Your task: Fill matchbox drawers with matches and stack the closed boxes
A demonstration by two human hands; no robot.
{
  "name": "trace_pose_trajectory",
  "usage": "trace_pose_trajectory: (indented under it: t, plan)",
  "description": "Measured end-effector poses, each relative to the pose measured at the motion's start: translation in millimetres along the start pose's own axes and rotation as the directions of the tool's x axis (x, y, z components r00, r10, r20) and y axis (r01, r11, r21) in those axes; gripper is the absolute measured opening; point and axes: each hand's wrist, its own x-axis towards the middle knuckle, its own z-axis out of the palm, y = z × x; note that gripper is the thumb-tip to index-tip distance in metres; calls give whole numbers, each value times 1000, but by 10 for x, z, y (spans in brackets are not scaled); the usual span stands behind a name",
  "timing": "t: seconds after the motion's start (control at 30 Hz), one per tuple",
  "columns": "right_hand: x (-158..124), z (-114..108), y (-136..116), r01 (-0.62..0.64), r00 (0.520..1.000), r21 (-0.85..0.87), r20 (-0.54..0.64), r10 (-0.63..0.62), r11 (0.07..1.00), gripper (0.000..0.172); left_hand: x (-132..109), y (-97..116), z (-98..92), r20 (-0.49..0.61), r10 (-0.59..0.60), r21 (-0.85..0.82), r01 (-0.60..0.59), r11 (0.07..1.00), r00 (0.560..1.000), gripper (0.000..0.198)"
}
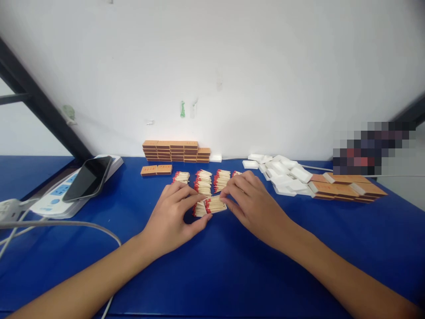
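Between my hands is a white matchbox tray (226,211) filled with red-tipped matches (215,204). My left hand (175,212) grips the tray's left end between thumb and fingers. At its right end, the fingertips of my right hand (247,197) are closed at the tray's edge and the match ends. Several rows of loose matches (202,180) lie on the blue table (212,274) just behind the tray. Some matches also lie beside it, partly under my left fingers. The row farthest right is mostly hidden by my right hand.
Orange matchboxes (170,151) are stacked against the wall, with two more (156,170) before them. White empty trays (282,173) form a heap at right, beside orange matchbox sleeves (345,188). A phone (88,178) rests on a power strip (55,201) at left, near cables (83,224).
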Motion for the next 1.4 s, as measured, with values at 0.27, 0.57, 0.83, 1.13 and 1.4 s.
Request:
trace_pose_trajectory:
  t: [0.27,0.57,0.83,1.13,1.4]
  plan:
    - [24,5,-41,44,999,-3,10,-44,999,20,-4,27,-4,0,19,-8,-19,1000,1000,30]
    - [-59,125,425,-114,991,162,-51,124,980,14,3,11,-26,-30,0,42,1,999,1000,25]
    - [-76,275,444,-98,994,123,54,92,988,17,-15,64,-4,32,73,-26,-72,997,997,29]
    - [-87,322,448,-87,990,98,122,75,991,12,-27,68,7,53,64,-57,-61,997,997,30]
    - [-43,295,360,-45,982,-24,181,48,999,17,-27,55,9,47,53,-44,-51,998,998,30]
